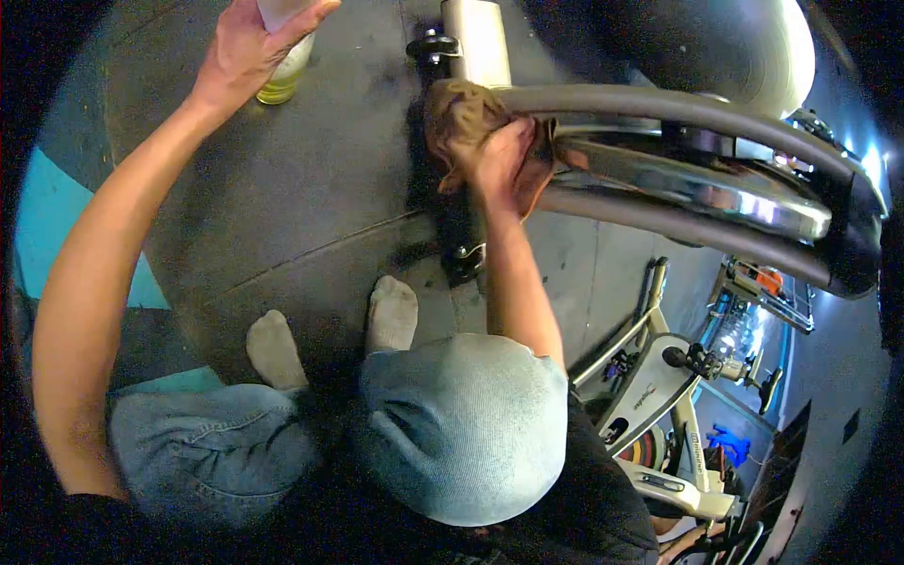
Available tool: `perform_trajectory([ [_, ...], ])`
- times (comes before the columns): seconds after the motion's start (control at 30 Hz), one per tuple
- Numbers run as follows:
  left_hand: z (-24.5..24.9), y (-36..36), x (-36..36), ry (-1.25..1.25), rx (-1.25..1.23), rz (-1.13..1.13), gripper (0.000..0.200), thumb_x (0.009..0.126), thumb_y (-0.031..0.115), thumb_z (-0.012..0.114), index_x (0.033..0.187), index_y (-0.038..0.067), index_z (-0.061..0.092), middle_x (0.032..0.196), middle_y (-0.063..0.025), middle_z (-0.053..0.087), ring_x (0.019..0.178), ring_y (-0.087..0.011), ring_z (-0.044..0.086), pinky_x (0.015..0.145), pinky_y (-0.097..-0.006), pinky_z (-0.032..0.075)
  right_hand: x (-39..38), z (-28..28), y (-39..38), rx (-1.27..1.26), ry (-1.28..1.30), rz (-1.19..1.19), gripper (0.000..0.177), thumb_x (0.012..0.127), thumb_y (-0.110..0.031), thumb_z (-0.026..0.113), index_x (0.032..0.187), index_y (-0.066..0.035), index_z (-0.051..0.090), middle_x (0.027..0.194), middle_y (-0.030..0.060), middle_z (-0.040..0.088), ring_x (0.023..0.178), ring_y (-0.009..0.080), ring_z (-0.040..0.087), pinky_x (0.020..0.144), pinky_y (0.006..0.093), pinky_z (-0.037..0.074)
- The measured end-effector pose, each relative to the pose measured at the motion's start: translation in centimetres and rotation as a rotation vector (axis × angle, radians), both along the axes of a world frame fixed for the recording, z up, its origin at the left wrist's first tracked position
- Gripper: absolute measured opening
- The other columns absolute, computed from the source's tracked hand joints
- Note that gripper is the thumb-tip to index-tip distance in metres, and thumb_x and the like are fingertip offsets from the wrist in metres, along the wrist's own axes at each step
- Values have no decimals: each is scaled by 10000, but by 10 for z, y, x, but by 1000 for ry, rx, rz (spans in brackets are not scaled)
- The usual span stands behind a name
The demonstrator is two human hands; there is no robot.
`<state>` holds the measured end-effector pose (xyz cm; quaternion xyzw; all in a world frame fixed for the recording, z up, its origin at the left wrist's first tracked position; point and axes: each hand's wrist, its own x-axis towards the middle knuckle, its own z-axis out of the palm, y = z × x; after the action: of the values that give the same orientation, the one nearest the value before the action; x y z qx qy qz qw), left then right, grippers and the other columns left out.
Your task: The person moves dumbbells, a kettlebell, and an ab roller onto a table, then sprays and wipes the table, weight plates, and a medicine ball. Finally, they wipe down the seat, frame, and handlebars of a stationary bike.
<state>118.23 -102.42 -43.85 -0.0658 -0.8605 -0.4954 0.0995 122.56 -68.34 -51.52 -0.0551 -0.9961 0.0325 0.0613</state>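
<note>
At the top left, my left hand [247, 55] is closed around a bottle [282, 83] with yellow-green liquid at its bottom; the bottle's top is cut off by the frame edge. My right hand [499, 162] presses a brown cloth [461, 108] onto the front end of a spin bike's grey frame [603, 97], near the floor. The cloth covers that part of the frame, and some fingers are hidden in its folds. Beside the cloth, a shiny flywheel [716, 193] sits between the two frame bars.
A pale foot bar [478, 42] with a black wheel [431, 47] lies just beyond the cloth. Another exercise bike [650, 405] stands at the right. A big grey ball [753, 52] rests behind the frame. My socked feet [391, 315] are on the dark floor mat [311, 188].
</note>
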Motion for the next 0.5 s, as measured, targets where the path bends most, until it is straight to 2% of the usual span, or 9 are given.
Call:
perform_trajectory([
  [0.07, -16, -8, 1, -29, -3, -14, 648, 790, 517, 650, 1186, 34, 478, 1091, -149, 577, 1019, -268, 565, 858, -398, 479, -4, -7, 9, -52, -2, 0, 904, 518, -404, 851, 1148, 69, 407, 1134, 263, 509, 1093, 378, 490, 939, 420, 399],
  [0.13, -42, -19, -6, -66, 15, -23, 593, 800, 468, 663, 1165, 21, 523, 1065, -136, 609, 979, -243, 587, 841, -362, 480, -5, 8, 10, -110, -129, -5, 853, 512, -443, 848, 1103, 37, 462, 1081, 231, 548, 1041, 373, 523, 892, 397, 430],
  [0.2, -51, -13, -19, -81, 32, -38, 539, 810, 419, 676, 1143, 9, 568, 1040, -123, 642, 939, -217, 609, 823, -326, 480, 12, 28, -7, 88, -40, 46, 765, 580, -435, 809, 1090, 32, 481, 1076, 231, 544, 1029, 379, 521, 899, 454, 410],
  [0.27, -43, -6, -20, 8, 13, -43, 532, 811, 412, 678, 1144, 11, 570, 1037, -117, 642, 942, -210, 608, 820, -323, 482, 24, 24, -1, 105, -47, 226, 691, 661, -356, 751, 1140, 50, 464, 1133, 257, 516, 1093, 406, 486, 974, 475, 360],
  [0.3, -40, -5, -17, 74, -3, -28, 526, 812, 405, 680, 1146, 13, 572, 1034, -112, 642, 945, -202, 606, 816, -321, 483, 34, 21, 4, 101, -36, 217, 691, 661, -356, 751, 1140, 50, 464, 1133, 257, 516, 1093, 406, 486, 974, 475, 360],
  [0.37, -35, -3, -11, 117, -33, 53, 522, 809, 394, 689, 1148, 14, 574, 1036, -104, 643, 943, -187, 602, 807, -315, 484, 59, 9, 18, 256, 135, 572, 625, 718, -259, 686, 1206, 44, 438, 1181, 281, 484, 1161, 437, 433, 1054, 464, 286],
  [0.4, -33, -1, -10, 121, -32, 51, 522, 809, 394, 689, 1148, 14, 574, 1036, -104, 643, 943, -187, 602, 807, -315, 484, 76, 5, 25, 258, 139, 569, 625, 718, -259, 686, 1206, 44, 438, 1181, 281, 484, 1161, 437, 433, 1054, 464, 286],
  [0.47, -29, -2, -9, 47, 30, 86, 531, 812, 402, 683, 1154, 13, 566, 1053, -107, 631, 934, -191, 600, 799, -316, 483, 112, 5, 37, 77, 27, 701, 517, 772, -170, 608, 1225, 21, 450, 1235, 285, 457, 1220, 408, 399, 1095, 450, 236],
  [0.5, -29, -4, -11, 50, 29, 93, 531, 812, 402, 683, 1154, 13, 566, 1053, -107, 631, 934, -191, 600, 799, -316, 483, 133, 10, 39, -129, -146, 616, 450, 797, -152, 575, 1204, 14, 478, 1212, 273, 483, 1171, 382, 448, 1049, 439, 299],
])
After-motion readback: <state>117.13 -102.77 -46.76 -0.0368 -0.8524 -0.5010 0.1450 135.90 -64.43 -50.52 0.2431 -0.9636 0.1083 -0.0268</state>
